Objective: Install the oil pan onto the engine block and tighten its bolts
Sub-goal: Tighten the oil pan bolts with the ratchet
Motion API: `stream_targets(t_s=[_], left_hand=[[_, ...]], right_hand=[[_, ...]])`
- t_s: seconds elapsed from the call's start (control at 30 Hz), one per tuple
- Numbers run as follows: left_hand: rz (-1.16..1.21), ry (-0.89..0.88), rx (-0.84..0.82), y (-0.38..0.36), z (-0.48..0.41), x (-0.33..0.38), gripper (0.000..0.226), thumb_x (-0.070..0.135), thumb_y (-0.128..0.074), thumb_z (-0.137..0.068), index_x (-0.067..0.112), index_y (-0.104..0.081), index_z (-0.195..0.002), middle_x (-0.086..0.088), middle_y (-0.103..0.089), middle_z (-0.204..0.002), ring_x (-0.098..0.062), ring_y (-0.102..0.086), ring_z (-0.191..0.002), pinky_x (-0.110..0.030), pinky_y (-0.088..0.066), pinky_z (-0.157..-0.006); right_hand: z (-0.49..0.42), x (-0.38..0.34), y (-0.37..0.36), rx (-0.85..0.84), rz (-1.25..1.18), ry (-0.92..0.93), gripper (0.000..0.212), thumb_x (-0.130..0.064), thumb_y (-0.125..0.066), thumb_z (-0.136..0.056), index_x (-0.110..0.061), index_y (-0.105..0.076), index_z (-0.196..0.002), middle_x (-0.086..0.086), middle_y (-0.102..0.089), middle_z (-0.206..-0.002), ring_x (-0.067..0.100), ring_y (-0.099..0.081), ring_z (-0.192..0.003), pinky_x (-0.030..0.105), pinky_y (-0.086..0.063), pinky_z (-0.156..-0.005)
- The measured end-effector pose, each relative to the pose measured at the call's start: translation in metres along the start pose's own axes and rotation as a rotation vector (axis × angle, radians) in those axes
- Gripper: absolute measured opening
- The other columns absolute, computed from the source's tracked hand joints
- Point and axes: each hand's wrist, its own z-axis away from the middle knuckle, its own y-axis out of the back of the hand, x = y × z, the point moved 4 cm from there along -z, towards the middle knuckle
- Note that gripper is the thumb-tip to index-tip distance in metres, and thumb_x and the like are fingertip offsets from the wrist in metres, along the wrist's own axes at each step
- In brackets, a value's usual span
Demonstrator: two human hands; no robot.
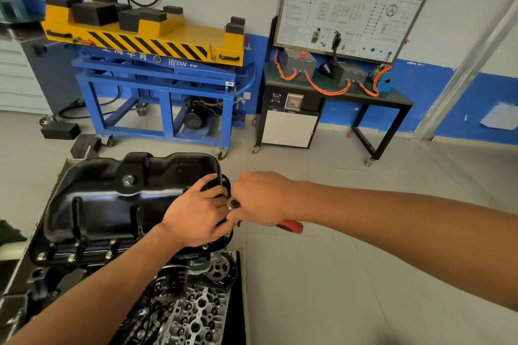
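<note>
At left, oil pan (112, 204): seated on the engine block (56, 283), flange down.
Near-flange bolts (71, 258): several sit in their holes; how tight they are cannot be told.
Left hand (196, 216): fingers curled over the pan's right end, steadying it.
Ratchet (291, 225): head at the right-end flange, red handle trailing right.
Right hand (260, 199): clenched round the ratchet.
Progress: pan placed; tightening seems under way at the right end. The far flange is hidden, so I cannot tell what remains.

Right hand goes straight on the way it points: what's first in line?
Probably the left hand, holding the end of the oil pan just beyond the right hand and its ratchet. Depth is unclear.
</note>
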Motion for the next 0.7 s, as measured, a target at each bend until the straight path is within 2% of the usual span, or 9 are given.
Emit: stream_targets(t_s=[0.17,0.27,0.37,0.47,0.57,0.63,0.7], left_hand=[[-0.008,-0.024,-0.019,0.001,0.0,0.001,0.038,0.04,-0.047,-0.097,0.024,-0.072,-0.072,0.004,-0.072,-0.075,-0.021,-0.066,-0.098,-0.049,-0.036,-0.111],[-0.004,-0.034,-0.022,0.002,-0.001,0.001,0.041,0.042,-0.045,-0.097,0.024,-0.074,-0.073,0.003,-0.072,-0.072,-0.022,-0.066,-0.097,-0.049,-0.035,-0.109],[-0.012,-0.033,-0.05,0.0,0.0,0.0,0.043,0.044,-0.044,-0.097,0.021,-0.075,-0.077,0.001,-0.073,-0.075,-0.022,-0.066,-0.098,-0.049,-0.034,-0.11],[-0.022,-0.053,-0.076,-0.003,0.001,-0.001,0.051,0.036,-0.034,-0.098,0.019,-0.077,-0.077,-0.001,-0.074,-0.082,-0.022,-0.067,-0.1,-0.05,-0.032,-0.111],[-0.047,-0.079,-0.097,-0.005,0.002,-0.001,0.047,0.028,-0.037,-0.088,0.017,-0.077,-0.067,-0.006,-0.074,-0.085,-0.023,-0.067,-0.1,-0.051,-0.032,-0.11],[-0.066,-0.079,-0.119,-0.006,0.002,-0.002,0.044,0.03,-0.039,-0.084,0.018,-0.076,-0.065,-0.007,-0.074,-0.087,-0.022,-0.066,-0.1,-0.051,-0.032,-0.11],[-0.061,-0.086,-0.116,-0.006,0.002,-0.002,0.043,0.031,-0.04,-0.085,0.018,-0.076,-0.063,-0.006,-0.074,-0.087,-0.023,-0.067,-0.099,-0.051,-0.032,-0.11]], right_hand=[[-0.003,-0.009,-0.009,0.074,-0.285,-0.169,0.04,-0.032,-0.058,-0.094,-0.013,-0.047,-0.06,0.003,-0.049,-0.058,0.016,-0.045,-0.052,0.029,-0.033,-0.047],[-0.007,-0.011,-0.018,0.02,-0.478,-0.303,0.035,-0.031,-0.055,-0.095,-0.006,-0.057,-0.071,0.008,-0.061,-0.055,0.021,-0.058,-0.05,0.025,-0.039,-0.044],[-0.006,-0.012,-0.034,-0.145,-0.94,-0.511,0.029,-0.028,-0.055,-0.097,0.0,-0.059,-0.09,0.01,-0.069,-0.057,0.022,-0.067,-0.051,0.023,-0.052,-0.047],[-0.004,-0.019,-0.039,-0.217,-1.371,-0.604,0.029,-0.03,-0.05,-0.103,-0.001,-0.052,-0.108,0.01,-0.069,-0.057,0.019,-0.067,-0.047,0.021,-0.053,-0.043],[-0.006,-0.02,-0.039,-0.211,-1.474,-0.627,0.045,-0.035,-0.047,-0.105,-0.001,-0.046,-0.133,0.016,-0.068,-0.07,0.019,-0.068,-0.049,0.022,-0.054,-0.044],[-0.007,-0.018,-0.04,-0.224,-1.458,-0.626,0.047,-0.037,-0.047,-0.104,0.0,-0.046,-0.134,0.014,-0.069,-0.067,0.018,-0.068,-0.049,0.022,-0.054,-0.044],[-0.007,-0.016,-0.039,-0.24,-1.426,-0.604,0.043,-0.037,-0.05,-0.103,0.001,-0.051,-0.123,0.011,-0.069,-0.059,0.017,-0.067,-0.048,0.021,-0.054,-0.044]])
